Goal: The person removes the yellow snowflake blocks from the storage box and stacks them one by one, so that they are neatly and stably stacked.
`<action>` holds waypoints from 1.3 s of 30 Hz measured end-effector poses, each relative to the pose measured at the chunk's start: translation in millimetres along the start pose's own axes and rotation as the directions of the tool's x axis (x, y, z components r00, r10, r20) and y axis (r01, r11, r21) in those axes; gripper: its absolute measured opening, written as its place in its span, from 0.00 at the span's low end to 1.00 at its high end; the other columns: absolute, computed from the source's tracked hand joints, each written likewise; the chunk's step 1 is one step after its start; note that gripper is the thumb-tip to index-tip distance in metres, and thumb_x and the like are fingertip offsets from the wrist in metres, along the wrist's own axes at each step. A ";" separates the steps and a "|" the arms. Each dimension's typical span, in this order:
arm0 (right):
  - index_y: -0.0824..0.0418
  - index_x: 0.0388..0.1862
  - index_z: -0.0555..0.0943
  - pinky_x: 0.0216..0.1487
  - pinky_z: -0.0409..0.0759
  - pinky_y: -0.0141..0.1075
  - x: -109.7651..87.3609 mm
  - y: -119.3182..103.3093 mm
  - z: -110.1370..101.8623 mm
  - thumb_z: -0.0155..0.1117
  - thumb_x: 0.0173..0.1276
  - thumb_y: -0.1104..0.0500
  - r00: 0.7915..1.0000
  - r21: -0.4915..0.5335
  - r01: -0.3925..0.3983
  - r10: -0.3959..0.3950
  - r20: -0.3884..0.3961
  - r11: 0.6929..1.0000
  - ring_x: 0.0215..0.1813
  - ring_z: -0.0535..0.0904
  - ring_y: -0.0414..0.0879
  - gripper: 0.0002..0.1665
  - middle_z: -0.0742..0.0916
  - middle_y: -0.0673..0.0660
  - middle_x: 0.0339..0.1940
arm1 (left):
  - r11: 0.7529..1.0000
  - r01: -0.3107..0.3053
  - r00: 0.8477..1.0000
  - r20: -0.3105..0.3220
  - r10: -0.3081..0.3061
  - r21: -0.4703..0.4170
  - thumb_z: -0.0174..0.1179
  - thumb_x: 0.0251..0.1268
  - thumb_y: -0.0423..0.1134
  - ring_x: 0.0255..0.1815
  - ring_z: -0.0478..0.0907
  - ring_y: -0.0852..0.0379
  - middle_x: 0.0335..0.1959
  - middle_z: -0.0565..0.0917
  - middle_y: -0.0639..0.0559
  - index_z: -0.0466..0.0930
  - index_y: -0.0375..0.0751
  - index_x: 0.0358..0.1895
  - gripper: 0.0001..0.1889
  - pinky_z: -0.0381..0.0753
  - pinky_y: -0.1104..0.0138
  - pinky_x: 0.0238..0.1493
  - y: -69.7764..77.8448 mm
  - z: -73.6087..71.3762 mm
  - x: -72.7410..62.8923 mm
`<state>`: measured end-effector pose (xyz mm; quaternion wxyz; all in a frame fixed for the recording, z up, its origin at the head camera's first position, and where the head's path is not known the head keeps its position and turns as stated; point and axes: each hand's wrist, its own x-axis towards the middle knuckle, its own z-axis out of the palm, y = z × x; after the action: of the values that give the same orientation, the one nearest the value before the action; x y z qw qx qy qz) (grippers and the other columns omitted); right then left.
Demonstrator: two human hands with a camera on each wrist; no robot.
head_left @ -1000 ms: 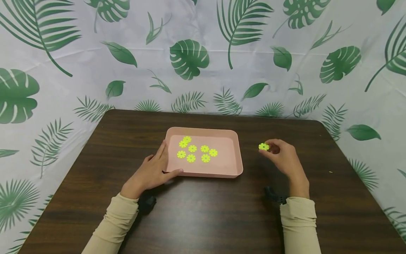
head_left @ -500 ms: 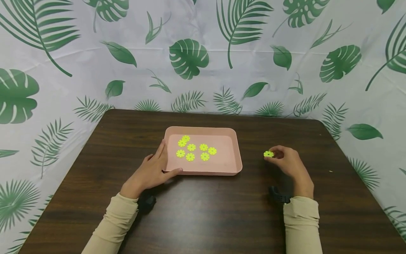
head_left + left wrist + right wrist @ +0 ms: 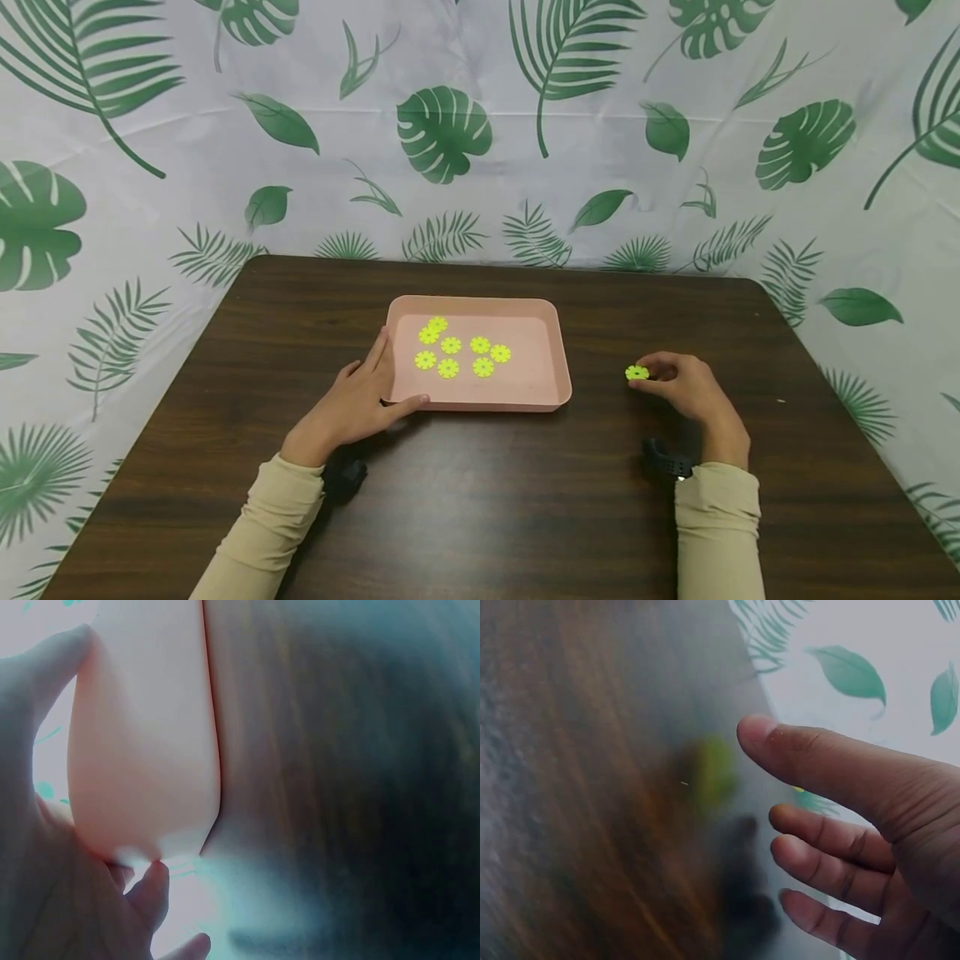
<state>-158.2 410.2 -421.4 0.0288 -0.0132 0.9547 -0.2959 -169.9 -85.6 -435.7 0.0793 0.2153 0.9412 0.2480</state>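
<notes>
Left grip [image 3: 351, 406] is spread against pink tray [image 3: 528, 371], likely steadying it; right grip [image 3: 693, 392] pinches notched yellow disc [image 3: 632, 374] by its edge, probably for finer control.

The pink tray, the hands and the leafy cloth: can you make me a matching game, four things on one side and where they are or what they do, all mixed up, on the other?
Things:
1. Pink tray
2. Left hand
3. Right hand
4. Leafy cloth

Clues:
A. Has a yellow disc at its fingertips
B. Hangs behind the table
C. Has yellow discs lying in it
D. Touches the tray's edge

Pairs: 1-C, 2-D, 3-A, 4-B
</notes>
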 end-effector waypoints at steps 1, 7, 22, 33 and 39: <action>0.67 0.55 0.85 0.45 0.81 0.47 1.5 -0.3 0.9 0.75 0.69 0.53 1.000 0.000 0.007 -0.007 -0.001 1.000 0.42 0.82 0.54 0.23 0.87 0.62 0.43 | 1.000 0.002 1.000 0.002 -0.002 -0.002 0.52 0.70 0.72 0.85 0.43 0.43 0.85 0.32 0.40 0.37 0.34 0.84 0.58 0.52 0.33 0.74 -0.1 -0.2 0.0; 0.67 0.54 0.86 0.41 0.79 0.43 8.2 -1.5 5.2 0.75 0.68 0.55 1.000 -0.012 0.029 -0.029 -0.005 1.000 0.41 0.81 0.53 0.22 0.87 0.63 0.42 | 1.000 0.008 1.000 0.007 -0.008 -0.002 0.52 0.69 0.72 0.85 0.43 0.42 0.85 0.32 0.40 0.37 0.35 0.84 0.58 0.52 0.32 0.73 0.0 -2.0 -0.5; 0.67 0.63 0.82 0.49 0.80 0.56 11.5 -10.0 -1.1 0.73 0.70 0.52 0.999 -0.022 -0.005 0.006 0.043 1.000 0.48 0.81 0.61 0.28 0.84 0.70 0.51 | 1.000 0.012 1.000 -0.005 -0.012 -0.026 0.53 0.69 0.71 0.85 0.43 0.43 0.86 0.34 0.40 0.38 0.33 0.84 0.58 0.51 0.34 0.74 -5.7 -3.4 -0.7; 0.67 0.70 0.75 0.51 0.80 0.58 3.4 -28.3 -6.8 0.67 0.75 0.44 0.998 -0.003 0.036 -0.036 -0.044 0.999 0.51 0.81 0.62 0.36 0.83 0.69 0.53 | 1.000 -0.006 1.000 -0.012 0.006 -0.017 0.54 0.70 0.72 0.85 0.43 0.43 0.86 0.34 0.40 0.38 0.34 0.84 0.57 0.54 0.34 0.73 -5.9 -5.2 -0.6; 0.64 0.68 0.78 0.48 0.79 0.50 7.0 -63.5 0.2 0.67 0.75 0.45 0.987 0.032 0.109 -0.104 -0.127 0.994 0.47 0.80 0.55 0.32 0.85 0.63 0.48 | 0.999 -0.012 1.000 -0.006 0.012 -0.030 0.54 0.69 0.72 0.85 0.42 0.46 0.86 0.35 0.41 0.38 0.34 0.84 0.58 0.54 0.34 0.73 -5.6 -5.7 0.5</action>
<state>-164.7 357.4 -386.0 -0.0465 -0.0450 0.9466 -0.3159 -173.9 -92.2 -433.6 0.0781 0.2190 0.9363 0.2632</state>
